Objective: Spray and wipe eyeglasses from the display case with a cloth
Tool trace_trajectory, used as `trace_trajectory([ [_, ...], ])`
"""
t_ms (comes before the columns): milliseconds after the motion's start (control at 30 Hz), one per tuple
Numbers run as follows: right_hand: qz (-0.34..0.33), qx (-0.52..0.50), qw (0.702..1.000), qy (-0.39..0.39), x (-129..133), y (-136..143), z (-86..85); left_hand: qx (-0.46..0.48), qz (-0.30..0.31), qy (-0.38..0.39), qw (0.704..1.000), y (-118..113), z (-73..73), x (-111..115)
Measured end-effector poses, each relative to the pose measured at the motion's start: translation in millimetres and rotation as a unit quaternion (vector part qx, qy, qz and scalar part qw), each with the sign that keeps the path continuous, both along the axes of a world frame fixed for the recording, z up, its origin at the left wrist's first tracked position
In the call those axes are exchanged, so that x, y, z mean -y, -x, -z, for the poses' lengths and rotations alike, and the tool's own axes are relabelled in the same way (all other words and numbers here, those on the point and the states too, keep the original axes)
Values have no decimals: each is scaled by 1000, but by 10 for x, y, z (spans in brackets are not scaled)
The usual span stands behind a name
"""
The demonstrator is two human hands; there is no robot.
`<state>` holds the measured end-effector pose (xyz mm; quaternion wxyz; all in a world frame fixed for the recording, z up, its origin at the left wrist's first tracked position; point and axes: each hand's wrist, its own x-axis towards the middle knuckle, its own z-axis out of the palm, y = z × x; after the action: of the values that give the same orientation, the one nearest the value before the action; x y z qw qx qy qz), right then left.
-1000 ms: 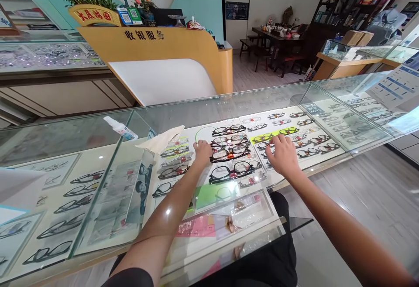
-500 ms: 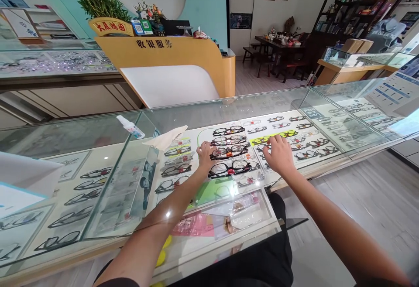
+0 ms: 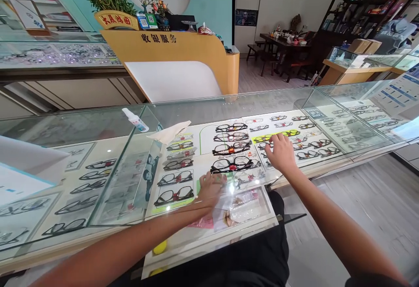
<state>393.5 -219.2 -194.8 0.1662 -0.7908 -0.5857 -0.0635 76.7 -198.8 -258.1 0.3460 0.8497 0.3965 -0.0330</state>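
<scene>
My left hand (image 3: pixel 211 186) is low at the near side of the glass case, fingers spread and holding nothing visible. Just beyond its fingertips lies a black-framed pair of glasses (image 3: pixel 233 164) with a red tag, the nearest of several pairs in a column. More eyeglasses (image 3: pixel 174 195) lie to the left of this hand. My right hand (image 3: pixel 282 152) is over the right part of the case, its fingers loosely bent and apart, with nothing seen in them. Near its fingertips is a yellow-green strip (image 3: pixel 262 139) with glasses on it.
A drawer (image 3: pixel 268 221) with plastic-wrapped items stands pulled out in front of me. On the glass top are a white spray bottle (image 3: pixel 135 120) and a beige cloth (image 3: pixel 170 132). A calendar-like stand (image 3: pixel 397 95) is at the right. Beyond is a yellow counter (image 3: pixel 196 47).
My left hand has moved down toward me, from beside the column of glasses to below its nearest pair. My right hand stays in about the same place. The view has shifted slightly.
</scene>
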Motion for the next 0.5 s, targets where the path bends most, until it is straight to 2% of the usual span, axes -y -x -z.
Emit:
trace_trajectory([
  [67,1,2,1000,1,0,-5,10,-8,-24,-7,1000,153,-57,179],
  [133,2,5,1000,4,2,-11,16,-4,-13,23,1000,283,-173,327],
  [233,0,11,1000,8,5,-22,19,31,23,116,992,392,-430,447],
  [333,0,14,1000,9,6,-26,13,72,46,153,984,408,-693,492],
  [500,1,13,1000,6,4,-14,6,71,67,236,967,412,-1131,616],
])
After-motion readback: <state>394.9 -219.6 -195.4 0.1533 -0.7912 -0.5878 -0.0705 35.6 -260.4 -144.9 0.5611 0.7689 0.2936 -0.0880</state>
